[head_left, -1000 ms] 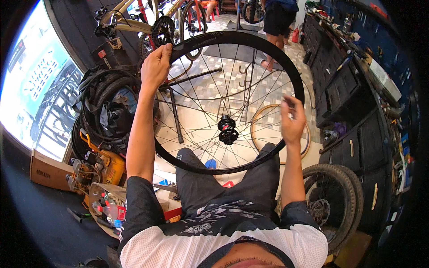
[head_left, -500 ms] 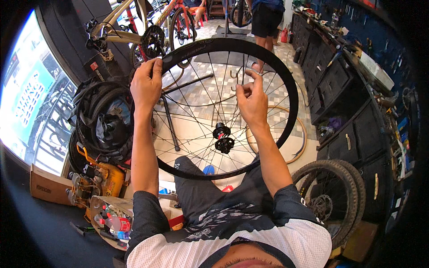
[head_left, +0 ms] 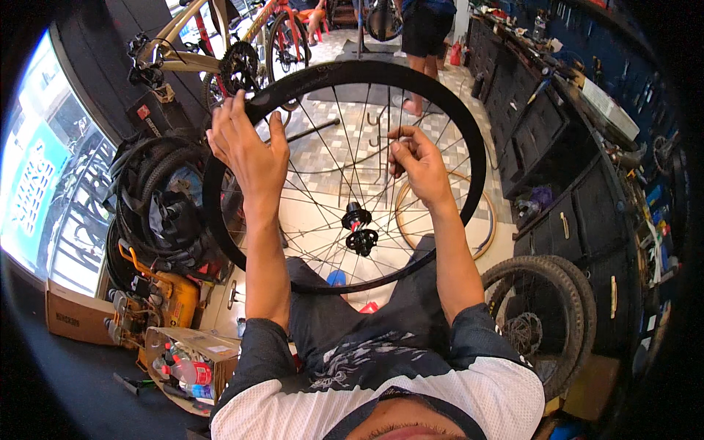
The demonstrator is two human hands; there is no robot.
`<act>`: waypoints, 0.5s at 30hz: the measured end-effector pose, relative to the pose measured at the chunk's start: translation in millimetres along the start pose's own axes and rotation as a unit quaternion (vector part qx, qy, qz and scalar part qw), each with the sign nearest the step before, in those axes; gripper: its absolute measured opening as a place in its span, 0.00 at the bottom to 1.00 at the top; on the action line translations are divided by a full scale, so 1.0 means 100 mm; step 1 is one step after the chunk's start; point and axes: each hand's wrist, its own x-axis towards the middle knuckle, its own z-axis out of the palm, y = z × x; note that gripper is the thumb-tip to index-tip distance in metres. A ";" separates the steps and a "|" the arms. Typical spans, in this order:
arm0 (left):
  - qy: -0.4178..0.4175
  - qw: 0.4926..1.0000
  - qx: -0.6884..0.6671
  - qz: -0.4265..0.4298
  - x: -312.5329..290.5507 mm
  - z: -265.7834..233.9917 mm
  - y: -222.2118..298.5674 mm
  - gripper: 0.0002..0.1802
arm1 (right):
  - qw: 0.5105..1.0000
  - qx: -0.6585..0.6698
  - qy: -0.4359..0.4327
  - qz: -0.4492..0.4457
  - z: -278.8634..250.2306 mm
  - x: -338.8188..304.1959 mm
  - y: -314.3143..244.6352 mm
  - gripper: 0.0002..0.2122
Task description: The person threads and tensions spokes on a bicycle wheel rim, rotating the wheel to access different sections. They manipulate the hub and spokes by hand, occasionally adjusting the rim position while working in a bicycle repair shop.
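Note:
A bicycle wheel (head_left: 474,139) with a deep black rim, thin black spokes and a black hub (head_left: 359,229) stands up before me, its lower edge over my thighs. My left hand (head_left: 253,154) is at the upper left of the rim, fingers spread and thumb apart; whether its fingertips touch the rim is hard to tell. Inside the wheel, right of its middle, my right hand (head_left: 422,167) has its fingers curled in a pinch at an upright spoke. The exact contact of thumb and forefinger is small in view.
Bicycles (head_left: 238,62) stand at the far left above a heap of black tyres (head_left: 158,180). A yellow machine (head_left: 176,293) and a cardboard box of bottles (head_left: 220,348) are at lower left. Knobby-tyred wheels (head_left: 579,315) lean beside dark cabinets (head_left: 579,227) on the right. Another person (head_left: 425,44) stands ahead.
My left hand has let its grip on the rim loosen, spread its fingers and shifted right and down. My right hand's fingers have curled closer together. The view has shifted slightly.

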 end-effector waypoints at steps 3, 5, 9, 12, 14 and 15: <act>0.044 0.998 -0.043 0.018 -0.17 -0.03 0.20 0.42 | 1.000 -0.019 0.002 0.009 -0.04 -0.07 -0.05 0.09; 0.017 0.976 -0.217 0.006 -0.55 0.02 0.36 0.42 | 0.999 -0.031 0.003 0.017 -0.05 -0.11 -0.09 0.09; -0.095 0.813 -0.525 -0.234 -1.11 0.15 0.82 0.34 | 0.997 -0.076 0.009 0.006 -0.06 -0.18 -0.11 0.09; -0.228 0.686 -0.614 -0.317 -1.18 0.47 0.65 0.19 | 0.996 -0.093 0.011 0.006 -0.04 -0.15 -0.17 0.09; -0.262 0.639 -0.628 -0.358 -1.16 0.49 0.66 0.18 | 0.990 -0.134 0.036 -0.007 -0.13 -0.13 -0.07 0.11; -0.254 0.641 -0.632 -0.354 -1.16 0.50 0.66 0.18 | 0.973 -0.222 0.057 -0.014 -0.11 -0.11 -0.12 0.13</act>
